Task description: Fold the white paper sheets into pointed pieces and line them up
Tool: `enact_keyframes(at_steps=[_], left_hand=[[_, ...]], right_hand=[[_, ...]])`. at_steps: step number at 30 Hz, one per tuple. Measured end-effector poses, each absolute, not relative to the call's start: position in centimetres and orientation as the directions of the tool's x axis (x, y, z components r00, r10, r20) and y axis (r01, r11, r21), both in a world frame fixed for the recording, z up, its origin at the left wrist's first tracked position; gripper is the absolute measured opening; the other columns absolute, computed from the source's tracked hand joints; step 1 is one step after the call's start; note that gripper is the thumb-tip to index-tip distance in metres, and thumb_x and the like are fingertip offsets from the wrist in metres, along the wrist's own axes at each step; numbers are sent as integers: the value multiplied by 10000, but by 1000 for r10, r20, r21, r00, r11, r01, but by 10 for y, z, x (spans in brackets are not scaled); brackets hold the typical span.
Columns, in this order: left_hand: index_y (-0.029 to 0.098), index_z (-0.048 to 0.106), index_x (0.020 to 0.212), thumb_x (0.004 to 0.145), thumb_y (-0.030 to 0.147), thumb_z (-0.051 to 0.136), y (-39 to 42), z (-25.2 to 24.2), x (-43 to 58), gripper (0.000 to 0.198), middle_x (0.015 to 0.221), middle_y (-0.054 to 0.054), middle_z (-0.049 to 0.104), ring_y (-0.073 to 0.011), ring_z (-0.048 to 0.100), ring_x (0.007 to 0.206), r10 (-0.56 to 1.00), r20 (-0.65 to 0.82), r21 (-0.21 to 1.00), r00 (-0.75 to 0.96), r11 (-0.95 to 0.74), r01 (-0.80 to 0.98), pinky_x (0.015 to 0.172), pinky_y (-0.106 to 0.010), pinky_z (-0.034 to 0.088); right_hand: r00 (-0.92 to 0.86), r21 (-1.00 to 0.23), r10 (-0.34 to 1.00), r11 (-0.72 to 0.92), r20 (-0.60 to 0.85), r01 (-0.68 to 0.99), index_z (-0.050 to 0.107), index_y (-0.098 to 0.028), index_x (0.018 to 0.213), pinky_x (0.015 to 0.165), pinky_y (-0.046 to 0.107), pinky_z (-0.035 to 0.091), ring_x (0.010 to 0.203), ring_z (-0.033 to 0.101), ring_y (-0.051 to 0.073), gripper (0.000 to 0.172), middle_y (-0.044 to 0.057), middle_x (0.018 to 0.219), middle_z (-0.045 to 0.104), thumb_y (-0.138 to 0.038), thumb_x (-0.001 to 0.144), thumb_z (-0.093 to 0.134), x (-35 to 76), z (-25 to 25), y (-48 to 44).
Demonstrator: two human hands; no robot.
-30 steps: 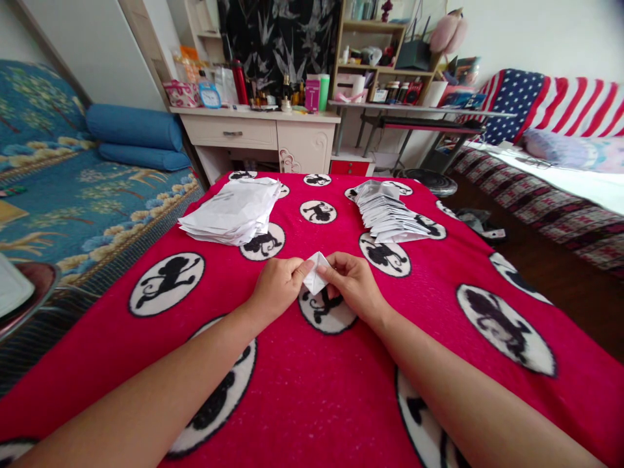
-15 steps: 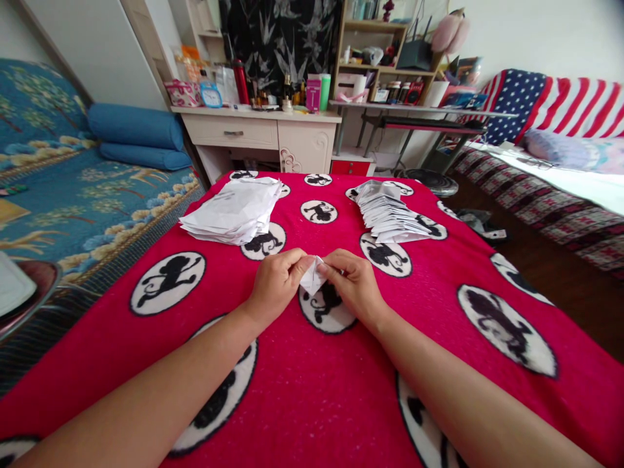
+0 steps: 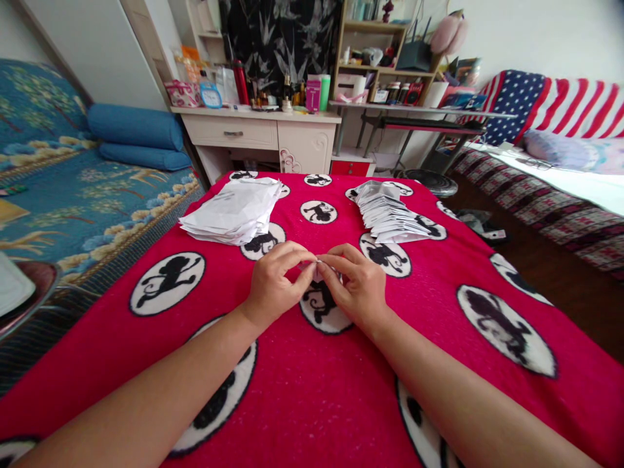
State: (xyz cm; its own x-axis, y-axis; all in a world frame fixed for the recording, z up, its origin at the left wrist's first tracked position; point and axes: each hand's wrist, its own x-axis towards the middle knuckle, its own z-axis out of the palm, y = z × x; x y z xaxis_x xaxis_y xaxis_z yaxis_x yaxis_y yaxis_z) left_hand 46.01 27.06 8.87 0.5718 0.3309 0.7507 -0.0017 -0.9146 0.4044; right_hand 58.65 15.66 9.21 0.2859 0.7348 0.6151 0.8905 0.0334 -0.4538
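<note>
1. Left hand (image 3: 275, 279) and right hand (image 3: 358, 283) had brought their fingertips closer together since the earlier frame; the paper piece (image 3: 318, 261), which had shown a broad white face, was mostly covered by the fingers.
2. Work surface: a red cloth (image 3: 302, 377) extended under both hands and carried all the paper.
3. Sheet stack: the white sheets (image 3: 234, 211) lay flat on the cloth, ahead of the left hand and slightly outward of it. The left hand was the nearer of the two, well apart from the stack.
4. Folded pile: the folded papers (image 3: 390, 214) lay overlapped in a row, ahead of the right hand and slightly outward. The right hand was the nearer of the two, again without contact.
5. Grip: each hand pinched the paper piece between thumb and forefinger. The two sets of fingertips met, or nearly met, at the middle; the exact gap could not be told.
6. Paper piece: it was located directly between the hands, above a printed oval (image 3: 324, 312) of the cloth. It lay to the right of the left grip and to the left of the right grip, with neither hand clearly nearer. Only a small white part was visible, so its long axis could not be told.
</note>
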Motion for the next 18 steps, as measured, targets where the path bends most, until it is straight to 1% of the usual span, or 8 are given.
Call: enact_keyframes(at_steps=[2,4,6,8,11,14,18], left_hand=[[174,636,874,821,135,587,269,91,459,82,854,-46,652,-170,595,835,288,762,342,580,-939,18,778,-308,484],[173,629,854,809,135,585,268,94,457,73,844,-46,646,-178,580,828,234,769,259,595,-965,45,780,-318,474],[178,630,836,807,152,583,267,96,456,61,837,-45,645,-186,565,816,190,764,179,616,-981,80,782,-332,460],[183,635,831,810,172,579,265,96,456,61,833,-44,645,-192,555,808,171,753,129,635,-985,113,781,-342,447],[180,634,825,814,181,566,264,96,457,69,823,-43,641,-198,547,805,178,734,106,655,-983,148,773,-346,432],[177,628,810,818,186,557,263,96,457,72,820,-46,643,-205,545,811,199,719,108,666,-979,175,762,-351,420],[183,635,851,810,170,552,268,95,457,93,866,-56,660,-221,559,856,247,709,151,660,-968,201,786,-364,420]], right_hand=[[241,-388,732,34,637,921,711,-249,1000,635,249,422,716,609,127,204,20,922,670,-295,904,537,585,93,155],[198,-348,736,55,647,936,691,-228,1013,649,247,432,731,615,133,205,29,926,670,-257,898,523,583,93,155],[166,-345,747,90,644,934,664,-199,1038,634,238,442,728,615,134,223,45,935,668,-204,883,504,582,92,156],[149,-360,755,122,639,925,639,-175,1053,633,232,454,739,615,140,242,59,922,662,-162,864,488,581,90,158],[152,-375,761,127,631,918,631,-172,1015,653,229,463,743,611,145,223,57,862,650,-145,856,477,582,86,161],[177,-380,767,93,616,920,637,-178,947,639,224,455,702,599,138,186,47,819,639,-142,844,487,583,85,162],[210,-395,776,54,595,917,646,-196,895,645,224,444,709,595,139,185,46,828,643,-123,813,496,587,84,162]])
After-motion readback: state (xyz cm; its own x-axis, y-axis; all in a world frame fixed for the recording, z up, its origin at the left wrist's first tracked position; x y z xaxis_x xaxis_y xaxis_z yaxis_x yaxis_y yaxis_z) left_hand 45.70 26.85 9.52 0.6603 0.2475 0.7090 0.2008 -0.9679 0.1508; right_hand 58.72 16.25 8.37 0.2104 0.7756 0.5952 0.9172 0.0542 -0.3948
